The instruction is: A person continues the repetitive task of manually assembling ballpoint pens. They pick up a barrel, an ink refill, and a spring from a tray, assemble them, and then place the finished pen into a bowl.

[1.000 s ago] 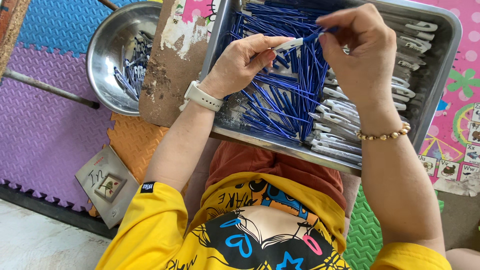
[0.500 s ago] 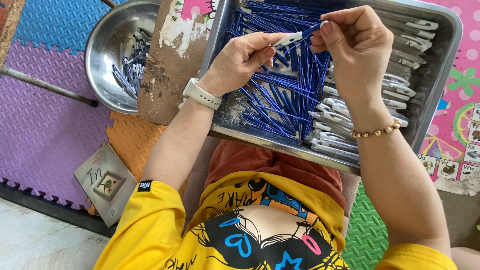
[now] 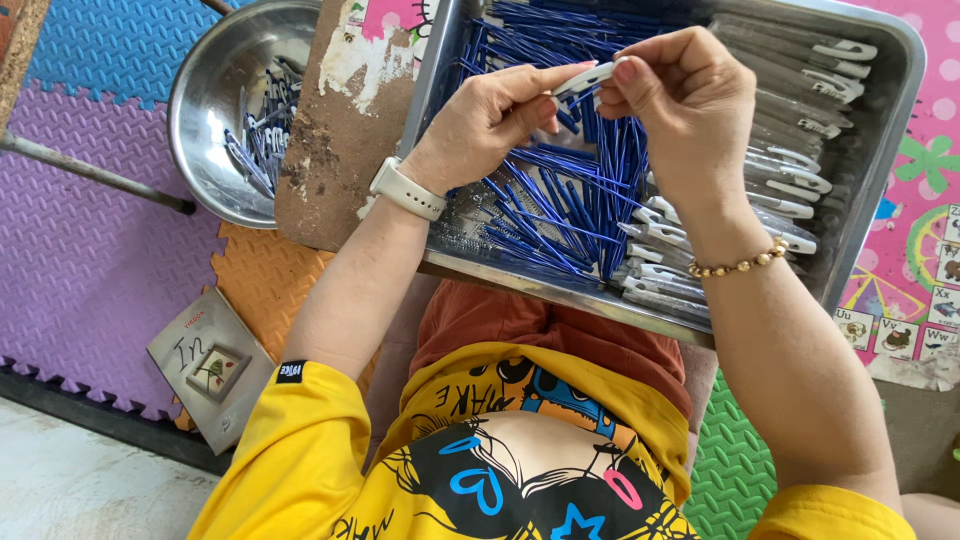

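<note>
A rectangular metal tray rests on my lap, filled with several thin blue pen refills on its left side and clear pen barrels with white clips on its right. Above the tray, my left hand and my right hand meet on one white-tipped pen piece. Both hands pinch it between thumb and fingers. A white watch sits on my left wrist and a bead bracelet on my right.
A round steel bowl holding several assembled blue pens stands at the upper left beside a worn brown board. Coloured foam floor mats lie around, with a small square booklet at the lower left.
Both hands have drawn closer together over the tray, and the white pen piece now sits pinched between them, slightly higher than before.
</note>
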